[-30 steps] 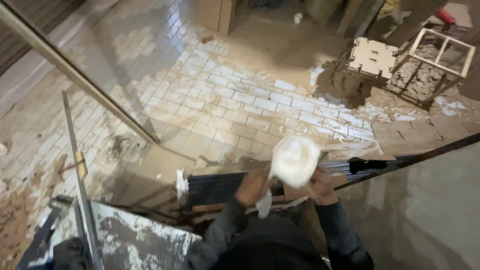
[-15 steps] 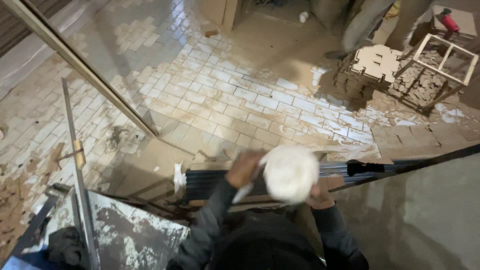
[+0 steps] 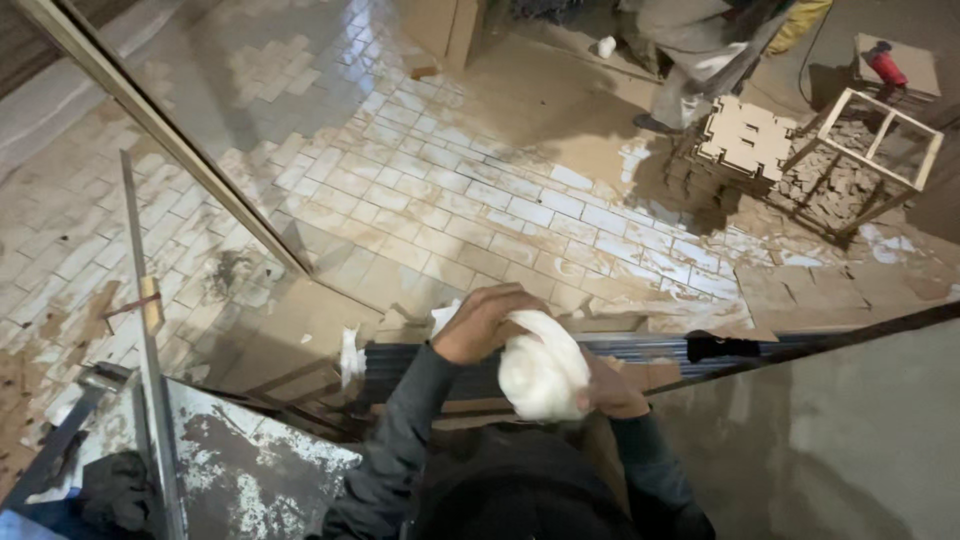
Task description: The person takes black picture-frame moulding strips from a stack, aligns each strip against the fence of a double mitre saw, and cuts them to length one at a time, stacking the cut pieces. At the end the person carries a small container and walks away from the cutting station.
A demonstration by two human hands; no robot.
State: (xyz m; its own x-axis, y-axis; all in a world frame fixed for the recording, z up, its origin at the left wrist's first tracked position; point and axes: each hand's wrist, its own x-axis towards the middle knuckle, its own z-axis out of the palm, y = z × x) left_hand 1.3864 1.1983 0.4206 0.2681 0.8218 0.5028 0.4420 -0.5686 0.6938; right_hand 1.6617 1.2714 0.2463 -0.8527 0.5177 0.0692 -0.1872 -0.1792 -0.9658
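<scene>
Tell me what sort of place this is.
Probably a building site, seen from high up: a half-laid brick paver floor dusted with sand, a stack of loose pavers and a dark metal beam below the hands.

One brown cardboard box is seen at the top centre of the view, standing upright on the tiled floor, plain and rectangular, with its upper part cut off by the frame edge. A flat brown cardboard sheet is seen at the top right corner, lying beside a wooden frame, with a small red object resting on it. Whether this sheet is part of a package cannot be told. No labels, signs or screens are shown anywhere.
</scene>
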